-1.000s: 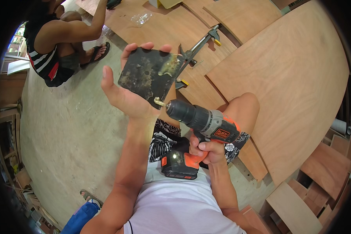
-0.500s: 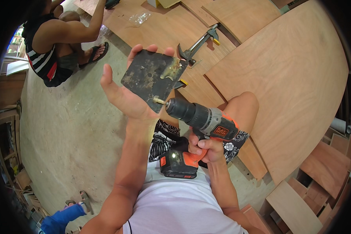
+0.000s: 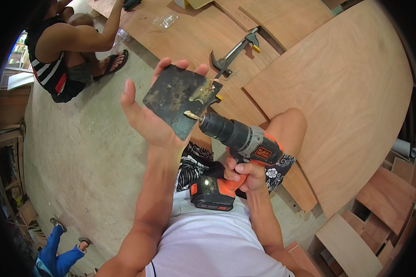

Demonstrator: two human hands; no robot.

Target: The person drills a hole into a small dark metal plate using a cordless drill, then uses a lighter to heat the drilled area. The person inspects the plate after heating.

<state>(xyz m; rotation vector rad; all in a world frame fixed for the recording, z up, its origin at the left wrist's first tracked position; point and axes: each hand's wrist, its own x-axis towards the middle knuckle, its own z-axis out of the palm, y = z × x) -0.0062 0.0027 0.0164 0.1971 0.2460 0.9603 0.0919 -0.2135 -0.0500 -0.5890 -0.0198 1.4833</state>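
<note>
My left hand [image 3: 149,123] is raised palm up, holding a thin dark square plate [image 3: 176,94] with pale, shiny smears. Its fingertips show past the plate's far edge, and the thumb stands apart on the left. My right hand [image 3: 246,174] is wrapped around the orange grip of a black and orange cordless drill [image 3: 245,140], forefinger near the trigger. The drill points left. A short brass-coloured bit [image 3: 191,115] at its chuck lies over the plate's lower right part; whether it touches, I cannot tell.
A claw hammer [image 3: 226,61] and a clamp with yellow pads [image 3: 255,46] lie on plywood boards [image 3: 196,39] ahead. A large plywood sheet [image 3: 342,101] spans the right. A person [image 3: 74,41] crouches at upper left; another's blue-trousered legs [image 3: 55,251] show lower left. Wood offcuts [image 3: 386,198] lie lower right.
The plate has tilted and dropped slightly toward me in my left hand. The drill has shifted a little to the right. The blue-trousered legs have moved at lower left.
</note>
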